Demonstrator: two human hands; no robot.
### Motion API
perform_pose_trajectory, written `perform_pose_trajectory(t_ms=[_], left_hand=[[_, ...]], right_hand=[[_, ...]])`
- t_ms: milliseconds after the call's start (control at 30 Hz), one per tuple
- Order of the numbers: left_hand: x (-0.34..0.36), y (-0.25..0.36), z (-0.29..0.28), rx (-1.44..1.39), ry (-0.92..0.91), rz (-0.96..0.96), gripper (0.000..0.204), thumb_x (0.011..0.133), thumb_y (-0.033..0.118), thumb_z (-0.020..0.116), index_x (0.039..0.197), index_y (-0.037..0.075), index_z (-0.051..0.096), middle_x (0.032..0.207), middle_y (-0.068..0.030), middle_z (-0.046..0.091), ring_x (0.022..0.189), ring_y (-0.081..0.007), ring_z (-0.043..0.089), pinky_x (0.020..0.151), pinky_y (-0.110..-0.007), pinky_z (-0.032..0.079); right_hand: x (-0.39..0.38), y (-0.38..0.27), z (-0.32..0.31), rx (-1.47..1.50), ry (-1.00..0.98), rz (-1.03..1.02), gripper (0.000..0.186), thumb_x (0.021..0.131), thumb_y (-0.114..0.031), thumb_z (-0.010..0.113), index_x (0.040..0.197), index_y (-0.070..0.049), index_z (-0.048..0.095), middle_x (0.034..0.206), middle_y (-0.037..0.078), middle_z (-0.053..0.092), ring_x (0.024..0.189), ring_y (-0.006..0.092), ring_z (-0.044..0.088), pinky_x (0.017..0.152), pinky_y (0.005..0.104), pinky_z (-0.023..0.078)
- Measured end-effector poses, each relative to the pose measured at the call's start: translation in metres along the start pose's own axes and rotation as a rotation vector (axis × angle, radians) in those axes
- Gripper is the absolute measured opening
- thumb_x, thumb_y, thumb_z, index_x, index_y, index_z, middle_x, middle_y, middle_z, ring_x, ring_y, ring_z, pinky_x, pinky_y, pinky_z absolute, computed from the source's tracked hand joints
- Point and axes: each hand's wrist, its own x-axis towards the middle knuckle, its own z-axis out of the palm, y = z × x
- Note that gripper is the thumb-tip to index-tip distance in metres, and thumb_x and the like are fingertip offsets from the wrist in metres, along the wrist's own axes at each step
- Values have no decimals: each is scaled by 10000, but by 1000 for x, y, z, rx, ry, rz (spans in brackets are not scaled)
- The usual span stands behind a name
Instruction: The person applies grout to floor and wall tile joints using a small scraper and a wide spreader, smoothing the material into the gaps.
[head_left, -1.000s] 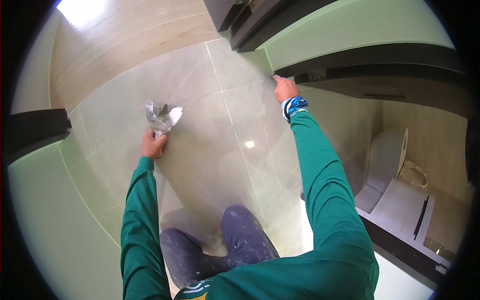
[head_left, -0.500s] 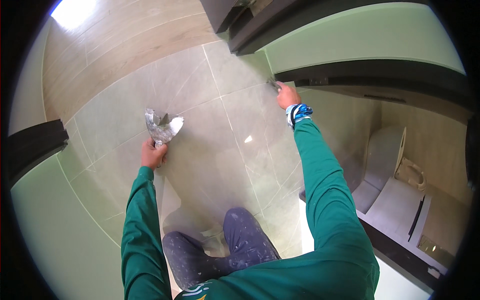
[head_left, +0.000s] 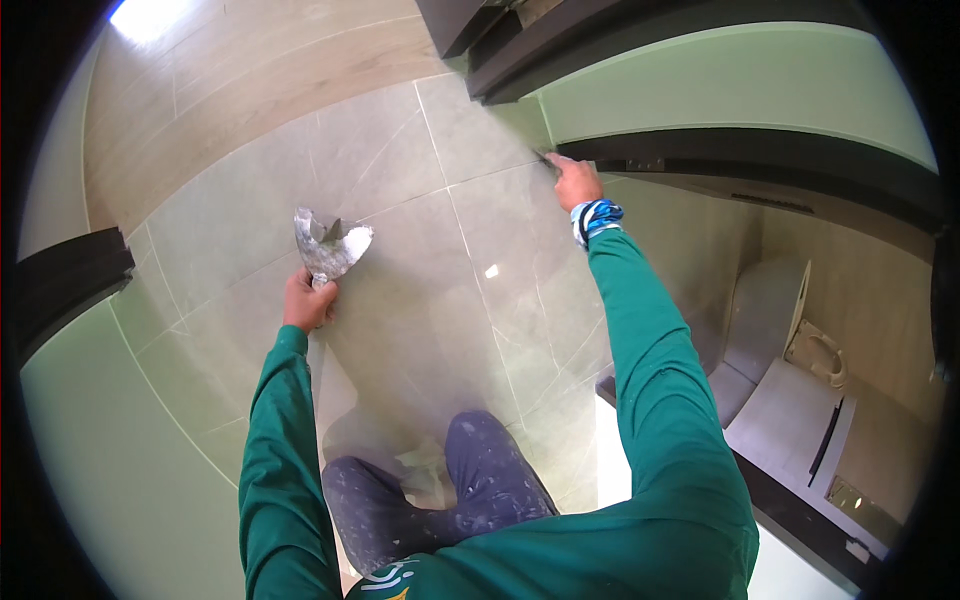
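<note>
In the head view, the work looks to be partway through. A good lump of white paste [head_left: 357,242] sits on the right wing of the putty knife [head_left: 331,258], so material is left to use, and the right hand [head_left: 577,185] is down at the foot of the dark door frame [head_left: 700,152], where it meets the pale green wall [head_left: 740,80]. No finished stretch along that joint can be made out from this height.

The putty knife is well to the left of that corner, held above the grey floor tiles [head_left: 400,290] and ahead of the person's knees. The left hand is clamped around its handle, thumb against the near end of the metal. Its long axis runs away from the person, tilted slightly to the right; the handle is nearest the body and the smeared metal head faces forward. That head spreads into two wings, one pointing forward and a little left, the other forward and right.

The right hand has its fingers drawn together, pinched on a thin dark tool [head_left: 545,155], possibly a small scraper, though the hand covers most of it. The visible tip points forward and left, just beside the corner; whether it touches the frame cannot be told.
</note>
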Motion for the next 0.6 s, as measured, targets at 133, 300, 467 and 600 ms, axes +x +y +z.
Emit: perform_pose_trajectory(t_ms=[133,300,467,600], left_hand=[[0,2,0,27,-29,-17,181,809,62,646,967,-26,633,694,-64,634,460,-151,581,410,-324,477],[-6,-1,-2,-4,-18,-22,181,808,63,645,965,-26,635,689,-60,632,461,-156,581,416,-327,482],[-9,-2,1,16,-44,-30,174,816,67,644,966,-20,623,704,-60,625,459,-148,568,406,-319,484],[-19,-10,-7,7,-8,-44,170,816,71,643,962,-16,624,702,-52,615,455,-142,557,397,-314,477]], right_hand=[[-33,11,30,-69,101,-154,479,868,-24,547,1287,-195,705,1255,100,716,1136,355,634,966,470,540],[-19,8,12,-52,123,-282,441,892,-26,534,1268,-170,714,1254,99,712,1125,360,628,947,469,540],[-41,15,25,-131,112,-352,409,911,-58,533,1264,-157,717,1233,129,712,1161,365,616,949,487,531],[-32,-18,16,-54,60,-367,421,934,-62,496,1284,-168,706,1220,103,726,1191,372,604,960,503,517]])
